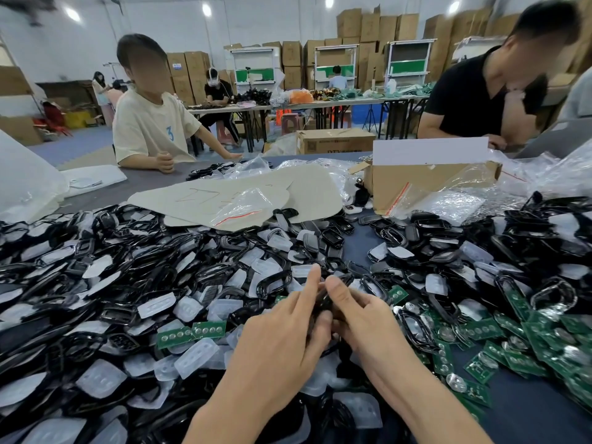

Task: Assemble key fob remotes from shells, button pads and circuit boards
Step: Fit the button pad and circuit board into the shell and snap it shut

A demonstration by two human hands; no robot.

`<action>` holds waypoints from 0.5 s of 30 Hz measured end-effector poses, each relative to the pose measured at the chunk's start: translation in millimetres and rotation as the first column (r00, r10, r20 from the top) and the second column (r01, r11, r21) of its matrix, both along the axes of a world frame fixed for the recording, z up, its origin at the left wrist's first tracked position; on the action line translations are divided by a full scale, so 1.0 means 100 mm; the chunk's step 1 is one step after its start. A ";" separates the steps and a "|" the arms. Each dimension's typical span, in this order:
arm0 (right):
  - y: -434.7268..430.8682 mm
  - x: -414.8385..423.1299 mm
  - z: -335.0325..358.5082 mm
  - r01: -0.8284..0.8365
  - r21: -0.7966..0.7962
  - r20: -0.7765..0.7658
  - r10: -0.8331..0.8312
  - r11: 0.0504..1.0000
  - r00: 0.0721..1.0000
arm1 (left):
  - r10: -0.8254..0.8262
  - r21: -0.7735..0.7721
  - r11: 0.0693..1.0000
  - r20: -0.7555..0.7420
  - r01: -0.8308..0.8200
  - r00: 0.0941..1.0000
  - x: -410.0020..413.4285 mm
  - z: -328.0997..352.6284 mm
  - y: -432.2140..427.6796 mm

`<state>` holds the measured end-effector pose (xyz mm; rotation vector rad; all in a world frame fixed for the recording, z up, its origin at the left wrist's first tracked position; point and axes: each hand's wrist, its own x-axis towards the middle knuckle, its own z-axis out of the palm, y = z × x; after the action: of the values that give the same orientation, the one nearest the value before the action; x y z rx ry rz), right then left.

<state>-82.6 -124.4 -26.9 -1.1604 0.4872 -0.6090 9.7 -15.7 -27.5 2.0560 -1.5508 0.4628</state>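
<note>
Black shell (321, 304) (mostly hidden) behind fingers (340, 292)

Bare table (538, 411) is left only at the near right and in a narrow middle strip. The left is covered by heaped shells (118, 315) and pads (195, 357), the right by boards (480, 330). Farther back, card sheets (192, 200), bags (455, 203) and a box (413, 181) are met.

The shells (272, 280) heaped before me are glossy black, the button pads (198, 357) milky translucent white, the circuit boards (208, 330) green with silver discs. My surface (528, 408) is dark slate blue, the cardboard box (416, 184) brown, the bags (243, 203) clear with red strips
</note>
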 end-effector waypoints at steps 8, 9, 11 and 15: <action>0.05 0.01 0.00 -0.027 0.284 0.143 -0.015 0.959 0.990 | -0.128 -0.358 0.929 -0.084 0.090 0.988 0.00 -0.12 -0.13; 0.06 0.01 0.01 -0.027 0.286 0.143 -0.015 0.958 0.990 | -0.142 -0.375 0.923 -0.128 0.085 0.982 -0.01 -0.13 -0.13; 0.07 0.01 0.02 -0.036 0.287 0.149 -0.007 0.957 0.989 | -0.167 -0.407 0.910 -0.181 0.080 0.969 -0.02 -0.14 -0.13; 0.08 0.00 0.01 -0.060 0.290 0.149 0.017 0.955 0.989 | -0.168 -0.431 0.898 -0.158 0.085 0.973 -0.04 -0.16 -0.13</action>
<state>-82.7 -116.7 -26.2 -0.8346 0.4141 -0.5613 5.7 -28.7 -43.7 1.6064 -1.3234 0.4862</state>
